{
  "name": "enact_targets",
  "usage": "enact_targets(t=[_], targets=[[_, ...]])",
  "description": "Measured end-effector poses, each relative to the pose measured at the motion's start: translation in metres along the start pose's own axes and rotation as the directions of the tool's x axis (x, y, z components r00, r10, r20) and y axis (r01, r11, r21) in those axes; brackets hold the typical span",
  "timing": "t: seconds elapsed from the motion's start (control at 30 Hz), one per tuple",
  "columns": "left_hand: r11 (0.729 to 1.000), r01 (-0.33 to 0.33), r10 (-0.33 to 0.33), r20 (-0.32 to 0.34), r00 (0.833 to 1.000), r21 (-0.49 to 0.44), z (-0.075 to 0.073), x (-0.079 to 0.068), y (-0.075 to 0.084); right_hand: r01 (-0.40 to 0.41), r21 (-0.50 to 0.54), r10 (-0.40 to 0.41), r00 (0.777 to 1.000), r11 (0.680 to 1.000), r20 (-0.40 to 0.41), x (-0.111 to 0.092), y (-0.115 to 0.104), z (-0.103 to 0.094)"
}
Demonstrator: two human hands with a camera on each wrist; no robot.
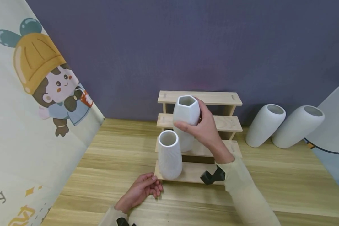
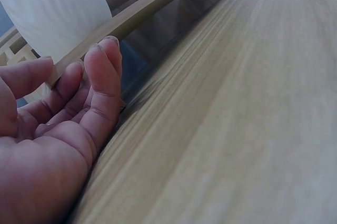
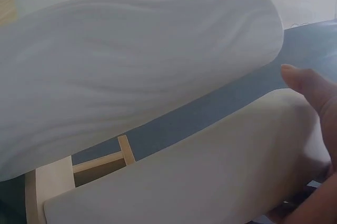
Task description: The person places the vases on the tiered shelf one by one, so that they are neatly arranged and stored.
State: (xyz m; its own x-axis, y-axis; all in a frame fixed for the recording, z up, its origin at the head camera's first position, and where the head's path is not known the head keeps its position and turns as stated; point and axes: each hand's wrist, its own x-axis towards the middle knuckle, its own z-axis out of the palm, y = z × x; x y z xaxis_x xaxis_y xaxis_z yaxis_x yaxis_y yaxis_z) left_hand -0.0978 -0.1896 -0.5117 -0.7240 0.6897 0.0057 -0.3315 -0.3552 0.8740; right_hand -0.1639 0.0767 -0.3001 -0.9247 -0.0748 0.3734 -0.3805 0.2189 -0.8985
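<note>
A white vase (image 1: 183, 113) with a five-sided mouth is gripped near its top by my right hand (image 1: 208, 131), thumb in front and fingers around the far side. It stands upright, its base overlapping the second-lowest step of a pale wooden stepped rack (image 1: 199, 171) in the head view. On the lowest step, at the left end, stands a white round-mouthed vase (image 1: 170, 160) with wavy relief, also large in the right wrist view (image 3: 142, 66). My left hand (image 1: 142, 190) pinches that step's front left corner, thumb on top and fingers beneath, as the left wrist view (image 2: 58, 124) shows.
Two more white vases, one (image 1: 264, 127) beside another (image 1: 298, 127), stand on the wood-grain table (image 1: 124, 147) right of the rack. Behind is a dark blue-grey backdrop (image 1: 172, 47). A white sheet with a cartoon figure (image 1: 56, 84) borders the left side.
</note>
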Motion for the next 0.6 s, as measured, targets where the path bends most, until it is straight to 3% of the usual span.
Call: enact_targets(t=[0.27,0.6], targets=[[1.000,-0.010,0.010,-0.022,1.000,0.001,0.003,0.010,0.000,-0.017,0.033,0.016,0.999,0.999,0.028,0.006,0.003,-0.018],[1.000,-0.024,0.024,-0.052,0.998,0.009,0.006,0.023,-0.001,-0.045,0.040,0.044,0.999,0.998,0.009,0.013,0.011,-0.041]])
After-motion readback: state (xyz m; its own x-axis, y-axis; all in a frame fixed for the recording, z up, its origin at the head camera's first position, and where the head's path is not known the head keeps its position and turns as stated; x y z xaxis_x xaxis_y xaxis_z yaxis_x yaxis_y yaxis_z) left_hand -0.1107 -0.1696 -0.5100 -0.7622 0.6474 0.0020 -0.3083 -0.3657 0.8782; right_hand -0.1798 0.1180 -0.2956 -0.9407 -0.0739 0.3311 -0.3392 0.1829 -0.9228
